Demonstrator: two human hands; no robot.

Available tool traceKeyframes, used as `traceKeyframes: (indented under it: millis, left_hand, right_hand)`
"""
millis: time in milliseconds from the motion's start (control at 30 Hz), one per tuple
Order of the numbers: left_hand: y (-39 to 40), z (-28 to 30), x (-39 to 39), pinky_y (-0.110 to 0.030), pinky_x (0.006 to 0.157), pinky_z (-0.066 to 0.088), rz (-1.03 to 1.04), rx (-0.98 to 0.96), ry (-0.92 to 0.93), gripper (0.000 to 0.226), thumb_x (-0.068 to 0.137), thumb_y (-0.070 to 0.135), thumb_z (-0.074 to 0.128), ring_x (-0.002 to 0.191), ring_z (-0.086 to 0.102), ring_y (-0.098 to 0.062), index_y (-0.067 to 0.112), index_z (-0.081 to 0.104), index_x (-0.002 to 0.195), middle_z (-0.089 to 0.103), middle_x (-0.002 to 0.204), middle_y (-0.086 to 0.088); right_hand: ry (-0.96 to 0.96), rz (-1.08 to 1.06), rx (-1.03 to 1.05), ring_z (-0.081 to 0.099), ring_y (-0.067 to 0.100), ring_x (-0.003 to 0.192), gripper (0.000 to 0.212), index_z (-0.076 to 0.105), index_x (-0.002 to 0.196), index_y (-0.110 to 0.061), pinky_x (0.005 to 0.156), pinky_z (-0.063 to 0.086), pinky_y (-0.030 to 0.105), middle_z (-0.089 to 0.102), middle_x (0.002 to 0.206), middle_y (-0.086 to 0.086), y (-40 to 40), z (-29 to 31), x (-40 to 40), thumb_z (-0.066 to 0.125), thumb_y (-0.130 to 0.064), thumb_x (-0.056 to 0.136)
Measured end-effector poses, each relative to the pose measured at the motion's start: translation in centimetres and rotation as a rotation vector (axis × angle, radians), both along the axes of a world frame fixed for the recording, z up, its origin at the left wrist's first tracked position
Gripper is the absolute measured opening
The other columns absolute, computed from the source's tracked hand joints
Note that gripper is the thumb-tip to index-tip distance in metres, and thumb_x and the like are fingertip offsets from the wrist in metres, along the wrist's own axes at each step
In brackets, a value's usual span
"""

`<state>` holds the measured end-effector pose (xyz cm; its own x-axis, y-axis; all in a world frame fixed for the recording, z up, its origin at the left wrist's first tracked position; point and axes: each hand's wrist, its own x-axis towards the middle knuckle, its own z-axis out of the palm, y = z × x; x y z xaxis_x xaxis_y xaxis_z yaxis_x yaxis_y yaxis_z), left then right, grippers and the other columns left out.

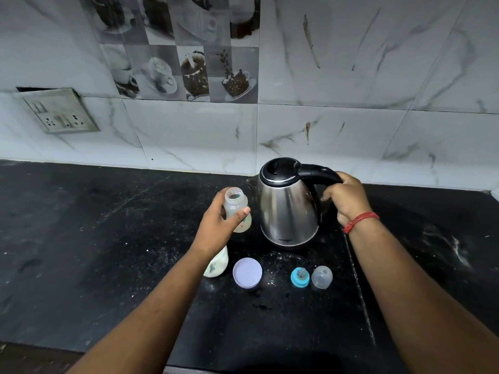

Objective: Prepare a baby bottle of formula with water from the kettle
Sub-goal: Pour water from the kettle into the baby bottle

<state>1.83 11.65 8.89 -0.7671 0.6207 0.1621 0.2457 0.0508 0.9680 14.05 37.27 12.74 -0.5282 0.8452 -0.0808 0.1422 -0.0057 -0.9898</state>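
My left hand (218, 225) grips an open, translucent baby bottle (236, 203) and holds it upright just left of the kettle's spout. The steel kettle (287, 209) with a black lid stands on the black counter (108, 238). My right hand (345, 198) is curled round its black handle. In front of the kettle lie a blue ring with the teat (299, 277) and a clear dome cap (322, 277). A pale formula container (216, 265) lies partly hidden under my left forearm, with its lilac lid (247, 272) beside it.
A marble-tiled wall (351, 117) rises behind the counter, with a socket plate (60, 110) at the left. A seam in the counter (359, 287) runs forward under my right forearm. White specks are scattered on the counter around the lids.
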Motion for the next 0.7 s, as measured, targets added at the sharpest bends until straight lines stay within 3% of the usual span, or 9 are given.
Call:
traceKeyframes:
  millis: [133,233,300,433,567,700]
  left_hand:
    - [-0.4,-0.1,0.1,-0.013,0.086,0.052,-0.008,-0.001,-0.009,0.039,0.093,0.025,0.075,0.106,0.067,0.0,0.045,0.056,0.121,0.07,0.112,0.02]
    - [-0.5,-0.3,0.0,-0.015,0.089,0.052,-0.006,0.005,-0.004,0.04,0.093,0.022,0.075,0.108,0.067,-0.002,0.045,0.056,0.121,0.07,0.116,0.014]
    - [-0.5,-0.4,0.0,-0.018,0.092,0.053,-0.006,0.009,0.0,0.04,0.094,0.02,0.074,0.11,0.068,-0.005,0.044,0.057,0.121,0.07,0.119,0.01]
    - [-0.7,-0.6,-0.1,-0.022,0.096,0.053,-0.02,0.019,-0.004,0.041,0.095,0.018,0.073,0.113,0.067,-0.008,0.043,0.056,0.123,0.07,0.122,0.008]
    - [-0.9,-0.8,-0.3,-0.027,0.1,0.053,-0.037,0.021,-0.003,0.041,0.095,0.02,0.072,0.116,0.067,-0.009,0.041,0.056,0.126,0.07,0.12,0.013]
    - [-1.0,-0.8,-0.4,-0.026,0.099,0.053,-0.04,0.031,0.003,0.039,0.095,0.021,0.072,0.116,0.067,-0.012,0.039,0.057,0.126,0.07,0.12,0.01]
  right_hand:
    - [-0.004,0.013,-0.054,0.059,0.024,0.079,0.044,0.067,0.075,-0.014,0.066,0.048,0.028,0.062,0.076,0.006,-0.4,-1.8,-1.1,0.054,0.024,0.058]
    - [0.004,0.014,-0.066,0.059,0.027,0.081,0.042,0.069,0.073,-0.016,0.069,0.048,0.032,0.062,0.08,0.009,-0.6,-2.8,-1.9,0.057,0.015,0.046]
    - [0.004,0.014,-0.082,0.057,0.025,0.074,0.044,0.069,0.073,-0.018,0.067,0.047,0.032,0.061,0.07,0.003,-0.6,-3.3,-2.3,0.057,0.009,0.04]
    - [0.019,0.038,-0.105,0.052,0.015,0.062,0.053,0.065,0.079,-0.019,0.057,0.043,0.026,0.055,0.063,-0.001,-0.7,-3.7,-2.8,0.049,0.029,0.062]
    - [0.003,0.053,-0.104,0.053,0.014,0.061,0.055,0.069,0.093,-0.012,0.056,0.044,0.025,0.056,0.064,-0.002,-0.5,-4.9,-2.8,0.048,0.031,0.064]
    - [-0.018,0.049,-0.117,0.05,0.018,0.062,0.051,0.065,0.079,-0.014,0.057,0.041,0.027,0.052,0.064,0.002,-0.2,-6.1,-2.3,0.048,0.031,0.064]
